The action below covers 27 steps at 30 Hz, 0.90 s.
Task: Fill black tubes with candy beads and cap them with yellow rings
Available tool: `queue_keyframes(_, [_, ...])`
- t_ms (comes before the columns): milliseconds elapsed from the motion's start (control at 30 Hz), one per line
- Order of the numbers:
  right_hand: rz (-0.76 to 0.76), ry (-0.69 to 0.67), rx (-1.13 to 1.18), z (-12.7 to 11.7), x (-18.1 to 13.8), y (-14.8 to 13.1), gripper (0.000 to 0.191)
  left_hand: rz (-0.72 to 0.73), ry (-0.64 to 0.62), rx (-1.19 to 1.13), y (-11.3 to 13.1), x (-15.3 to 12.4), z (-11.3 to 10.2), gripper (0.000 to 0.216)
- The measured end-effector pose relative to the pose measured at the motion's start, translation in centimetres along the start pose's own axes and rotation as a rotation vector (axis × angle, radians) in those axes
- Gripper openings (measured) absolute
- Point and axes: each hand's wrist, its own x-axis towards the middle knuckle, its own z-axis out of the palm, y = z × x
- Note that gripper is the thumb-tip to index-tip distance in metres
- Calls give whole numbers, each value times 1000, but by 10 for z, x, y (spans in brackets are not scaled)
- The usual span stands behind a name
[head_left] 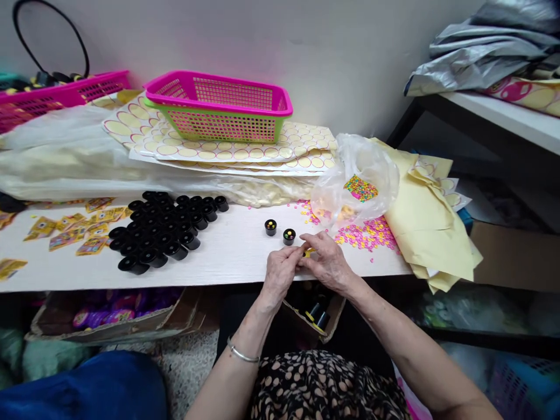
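Note:
My left hand (280, 271) and my right hand (327, 259) meet at the table's front edge, fingers closed together round a small yellow piece (307, 253). Most of that piece is hidden by the fingers, so its kind is unclear. Just beyond my fingertips stand two small black cups, a nearer one (289, 236) and a farther one (270, 227), each with coloured beads inside. To the right of my hands, pink and yellow beads (370, 236) lie scattered. Behind them sits a clear plastic bag (330, 175) with multicoloured beads (361, 188) in it.
Many black cups (164, 227) stand grouped at left, beside small printed packets (65, 230). A pink and green basket (219, 108) rests on printed sheets at the back. Yellow paper (420, 216) overhangs the right side. Under the table, an open box (326, 332) holds black and yellow pieces.

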Motion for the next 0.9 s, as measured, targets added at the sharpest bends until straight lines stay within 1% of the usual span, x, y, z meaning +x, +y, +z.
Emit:
queue_keyframes(67, [-25, 36, -19, -2, -3, -2, 37, -21, 41, 7, 1, 0, 4, 30])
queue_keyframes(100, [-17, 81, -16, -3, -6, -3, 34, -22, 58, 22, 1, 0, 5, 29])
queue_keyframes(133, [24, 144, 4, -3, -10, -5, 29, -15, 69, 39, 1, 0, 6, 28])
queue_keyframes(167, [105, 211, 49, -3, -15, -7, 24, -5, 74, 55, 1, 0, 6, 27])
queue_keyframes(200, [218, 254, 126, -2, -20, -8, 23, 4, 76, 69, 1, 0, 5, 26])
queue_keyframes(233, [350, 265, 232, -1, -26, -10, 27, 10, 76, 80, 0, 0, 5, 26])
queue_keyframes(267, [484, 244, 358, 2, -30, -11, 31, 15, 79, 90, 0, 0, 5, 27])
queue_keyframes(333, [703, 139, 615, 9, -34, -12, 38, 25, 79, 115, -1, 0, 4, 27])
queue_keyframes(400, [824, 47, 817, 17, -32, -11, 43, 36, 67, 142, -1, 0, 4, 27])
queue_keyframes(500, [862, 4, 980, 24, -23, -10, 46, 48, 57, 156, -1, 0, 5, 27])
queue_keyframes(633, [863, -2, 1068, 25, -18, -10, 46, 70, 69, 117, -1, 0, 8, 26])
queue_keyframes(733, [868, 3, 1064, 23, -19, -11, 46, 75, 62, 86, -2, -1, 9, 26])
queue_keyframes(900, [843, 28, 968, 21, -19, -11, 47, 57, 33, 27, -4, -1, 7, 27])
